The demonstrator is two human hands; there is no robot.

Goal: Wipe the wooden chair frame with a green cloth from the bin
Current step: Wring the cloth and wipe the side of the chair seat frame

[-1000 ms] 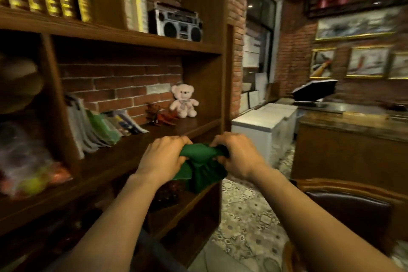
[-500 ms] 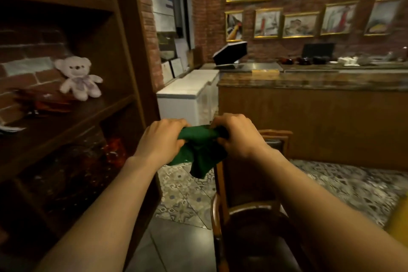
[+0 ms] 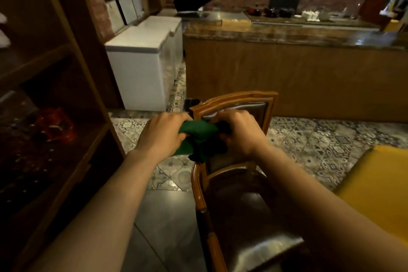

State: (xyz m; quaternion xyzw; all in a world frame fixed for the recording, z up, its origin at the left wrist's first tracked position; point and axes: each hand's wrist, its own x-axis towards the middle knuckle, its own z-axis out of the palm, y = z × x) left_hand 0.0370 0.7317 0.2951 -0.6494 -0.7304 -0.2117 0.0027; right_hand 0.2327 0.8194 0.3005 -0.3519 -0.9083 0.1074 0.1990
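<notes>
A bunched green cloth [image 3: 199,139] hangs between my two hands, held in front of me. My left hand [image 3: 162,133] grips its left end and my right hand [image 3: 239,133] grips its right end. Right behind and below the cloth stands the wooden chair [image 3: 240,97], with a carved brown frame, a dark leather back and a dark leather seat. The cloth is level with the chair's back, near its left post; whether it touches the wood I cannot tell. No bin is in view.
A dark wooden shelf unit [image 3: 72,86] fills the left side. White chest freezers [image 3: 141,66] stand beyond it. A long wooden counter [image 3: 298,77] crosses behind the chair. A yellow surface [image 3: 379,185] lies at the right. Patterned floor tiles [image 3: 320,139] surround the chair.
My view has swung right, away from the shelves and down onto the chair. Both hands kept hold of the green cloth and now sit over the chair's back.
</notes>
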